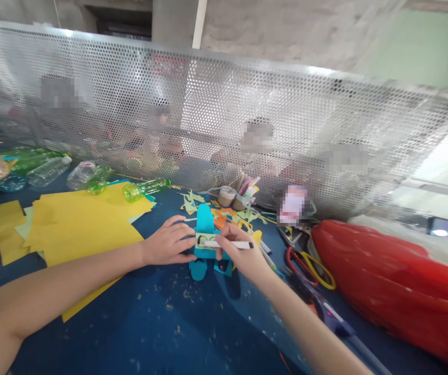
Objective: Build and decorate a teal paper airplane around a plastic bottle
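Note:
My right hand [234, 247] is closed in a pinch round a white marker [243, 245] with a black end. The marker's other end is over a pale green strip [205, 241] that bears black drawn lines. This strip lies across a turquoise paper cutout [204, 219] with rounded ends. From the left, my left hand [172, 242] rests its spread fingertips at the edge of the cutout. A turquoise piece [224, 268] with a dark spot shows below my right hand, partly hidden.
Yellow paper sheets [91, 219] and plastic bottles [48, 172] lie left. Paper scraps [193, 200] and cups of pens [227, 197] stand behind. On the right are scissors [318, 271], a glue gun [333, 317], a phone [294, 203] and a red bag [388, 281]. People sit beyond the perforated screen [208, 94].

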